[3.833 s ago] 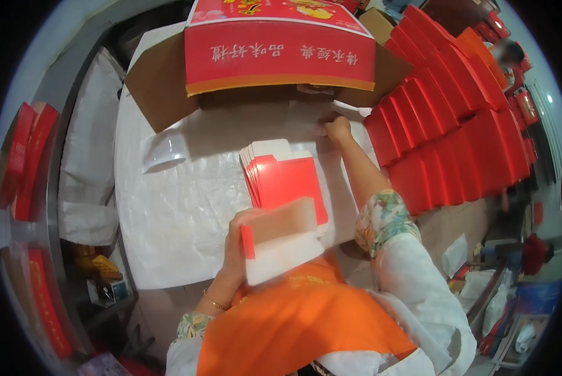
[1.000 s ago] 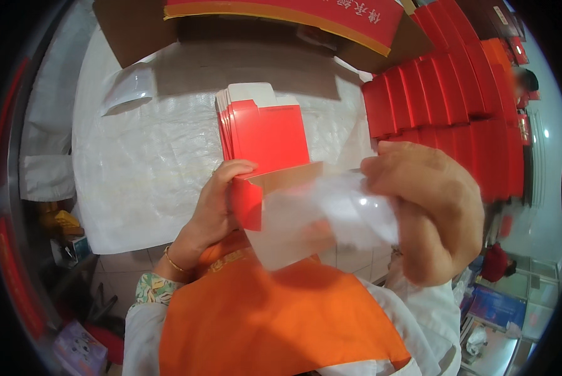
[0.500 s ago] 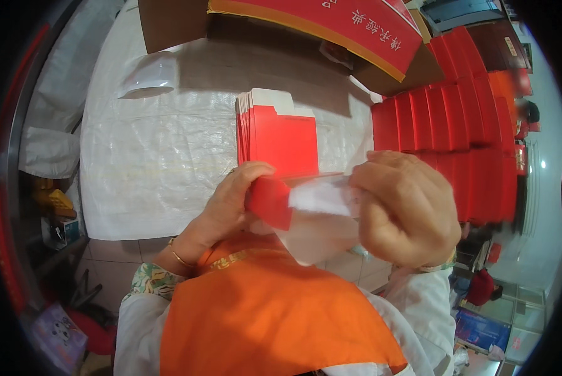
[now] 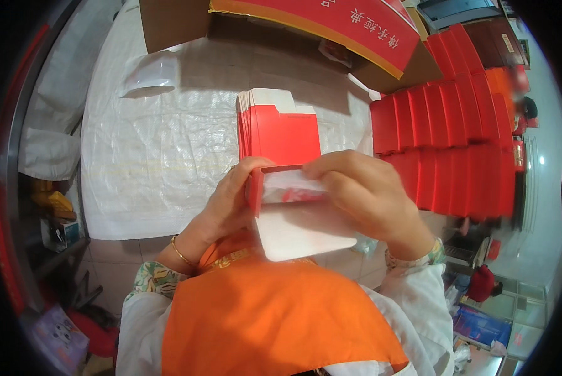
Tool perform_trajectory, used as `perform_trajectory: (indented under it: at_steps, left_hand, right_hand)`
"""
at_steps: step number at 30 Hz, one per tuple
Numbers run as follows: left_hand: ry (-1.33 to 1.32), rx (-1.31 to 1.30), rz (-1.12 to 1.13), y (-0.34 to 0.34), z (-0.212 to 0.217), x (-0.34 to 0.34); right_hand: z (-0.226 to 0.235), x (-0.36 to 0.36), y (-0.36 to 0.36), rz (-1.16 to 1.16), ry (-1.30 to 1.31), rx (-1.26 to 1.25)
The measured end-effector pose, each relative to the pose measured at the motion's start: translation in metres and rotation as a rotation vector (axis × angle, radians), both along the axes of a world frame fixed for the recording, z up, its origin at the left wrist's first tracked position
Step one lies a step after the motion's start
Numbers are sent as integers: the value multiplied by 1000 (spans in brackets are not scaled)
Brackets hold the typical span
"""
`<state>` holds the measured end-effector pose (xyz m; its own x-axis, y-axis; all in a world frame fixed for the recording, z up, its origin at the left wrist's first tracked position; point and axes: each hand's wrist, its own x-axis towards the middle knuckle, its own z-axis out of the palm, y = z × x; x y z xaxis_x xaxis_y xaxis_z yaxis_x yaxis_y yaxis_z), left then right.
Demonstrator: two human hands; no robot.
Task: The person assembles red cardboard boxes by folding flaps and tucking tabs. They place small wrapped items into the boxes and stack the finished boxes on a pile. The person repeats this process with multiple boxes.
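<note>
In front of my orange apron, my left hand (image 4: 232,193) grips the left end of a small red carton (image 4: 256,195). The carton's opening faces up, and its white-lined flap (image 4: 299,235) hangs open toward me. A white plastic packet (image 4: 287,182) with a red patch lies inside the opening. My right hand (image 4: 368,197) reaches over the carton's right side, its fingers closed together at the packet's right end; the fingertips are partly hidden. Just beyond, a stack of flat red carton blanks (image 4: 284,135) with white tabs lies on the white-sheeted table (image 4: 149,163).
A large open cardboard box with a red and yellow flap (image 4: 331,25) stands at the far side. Rows of red boxes (image 4: 444,125) are stacked on the right. A curved clear plastic piece (image 4: 152,75) lies at the far left of the table.
My right hand has moved left and turned over the carton. The packet now sits inside the opening instead of stretching out from it. The carton has tilted so its opening faces up.
</note>
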<state>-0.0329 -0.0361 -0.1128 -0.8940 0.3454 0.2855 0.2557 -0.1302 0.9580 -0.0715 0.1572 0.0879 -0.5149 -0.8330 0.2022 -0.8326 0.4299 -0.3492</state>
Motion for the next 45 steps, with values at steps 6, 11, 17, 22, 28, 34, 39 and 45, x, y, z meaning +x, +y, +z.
perform_trajectory:
  at_steps: [6, 11, 17, 22, 28, 34, 39, 45]
  left_hand:
    - [76, -100, 5, -4, 12, -2]
    - [163, -74, 114, 1, 19, 3]
    - [527, -97, 195, 0, 33, 1]
    - [599, -200, 232, 0, 41, 1]
    - [643, -162, 230, -2, 35, -16]
    - [625, -146, 263, 0, 40, -9]
    - [614, -101, 272, 10, 47, -6]
    - [587, -105, 322, 23, 61, -1]
  right_hand:
    - [-10, -3, 14, -134, 124, -162]
    - [-63, 16, 66, -483, -124, -576]
    - [-127, 66, 62, -547, -147, -834]
    - [-120, 67, 41, -449, 20, -596]
    - [-135, 57, 20, -384, 182, -725]
    - [-125, 55, 18, -394, 333, -616]
    - [-134, 54, 18, -483, 326, -616]
    - [-130, 62, 6, -571, 180, -788]
